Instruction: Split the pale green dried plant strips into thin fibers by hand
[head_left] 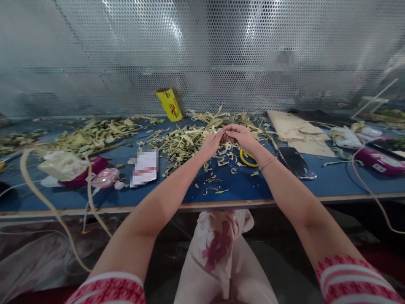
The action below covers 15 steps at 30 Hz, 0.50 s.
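Observation:
My left hand (212, 144) and my right hand (241, 136) meet at the fingertips over the middle of the table. The fingers of both are pinched together, and whatever they hold is too small and too covered to make out. Right beneath and around them spreads a pile of dried, pale green leaf and stem pieces (180, 145). A yellow ring (247, 158), perhaps a roll of tape, lies just under my right wrist. Loose scraps (217, 191) are scattered on the blue tabletop (202, 198) between my forearms.
A yellow tube (170, 104) leans at the back by the perforated metal panel (202, 55). A phone (296, 163) and cardboard (297, 131) lie right. Left are a printed card (144, 167), another leaf heap (98, 133) and a looping hose (47, 202). Magenta devices (381, 161) sit far right.

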Motion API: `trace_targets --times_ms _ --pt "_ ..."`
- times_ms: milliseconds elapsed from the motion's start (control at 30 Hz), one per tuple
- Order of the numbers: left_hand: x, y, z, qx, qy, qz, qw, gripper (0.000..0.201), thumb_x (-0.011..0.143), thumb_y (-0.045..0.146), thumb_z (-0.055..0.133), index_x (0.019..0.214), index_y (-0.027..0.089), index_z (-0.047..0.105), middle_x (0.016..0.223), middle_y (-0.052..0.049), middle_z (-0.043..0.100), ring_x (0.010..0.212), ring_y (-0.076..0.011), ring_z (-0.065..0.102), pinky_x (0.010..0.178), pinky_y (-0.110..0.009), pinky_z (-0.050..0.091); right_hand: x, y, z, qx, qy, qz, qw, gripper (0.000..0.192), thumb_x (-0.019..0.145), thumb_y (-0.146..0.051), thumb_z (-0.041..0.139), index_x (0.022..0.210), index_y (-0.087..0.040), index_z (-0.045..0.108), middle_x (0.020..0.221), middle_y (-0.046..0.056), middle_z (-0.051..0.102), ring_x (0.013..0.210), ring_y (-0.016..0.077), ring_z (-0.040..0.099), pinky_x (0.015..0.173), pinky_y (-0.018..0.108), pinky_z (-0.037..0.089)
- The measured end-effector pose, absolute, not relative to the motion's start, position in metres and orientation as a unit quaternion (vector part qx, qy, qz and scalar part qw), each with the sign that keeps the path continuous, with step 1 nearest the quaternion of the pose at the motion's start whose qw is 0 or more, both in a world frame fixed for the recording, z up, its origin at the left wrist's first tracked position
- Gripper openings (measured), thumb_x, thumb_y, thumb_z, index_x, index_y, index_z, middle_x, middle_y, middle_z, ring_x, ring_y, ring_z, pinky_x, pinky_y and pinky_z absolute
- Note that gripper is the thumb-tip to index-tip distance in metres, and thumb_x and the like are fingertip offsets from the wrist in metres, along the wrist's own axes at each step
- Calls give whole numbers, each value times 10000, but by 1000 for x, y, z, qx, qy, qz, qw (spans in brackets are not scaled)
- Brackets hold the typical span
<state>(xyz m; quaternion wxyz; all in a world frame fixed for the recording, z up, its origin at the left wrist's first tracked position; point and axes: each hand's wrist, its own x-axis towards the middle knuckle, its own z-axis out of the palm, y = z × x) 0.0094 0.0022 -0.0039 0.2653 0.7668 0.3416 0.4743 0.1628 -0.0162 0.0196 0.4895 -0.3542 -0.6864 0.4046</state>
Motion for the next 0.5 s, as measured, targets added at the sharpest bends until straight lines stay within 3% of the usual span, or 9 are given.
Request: trace_targets --times_ms 233,367,500 --pt "8 -1 1 752 401 463 242 431 923 453 397 610 179 511 597 -30 550 603 -158 494 598 -301 372 162 -10 16 -386 -671 379 508 140 814 -317 604 881 -201 564 684 -43 494 489 70 389 476 230 336" --pt "9 -4 3 760 388 462 241 413 910 449 432 588 190 437 561 -10 494 560 -143 438 557 -296 328 162 -8 14 -409 -681 363 486 165 847 -345 548 917 -206 603 693 -31 529 492 81 422 471 232 342" --pt "9 -5 4 763 381 453 259 414 916 457 415 602 190 463 588 -16 514 583 -150 447 581 -295 334 162 -5 11 -411 -690 345 485 208 860 -369 514 900 -203 631 740 -9 589 575 103 490 539 238 397"
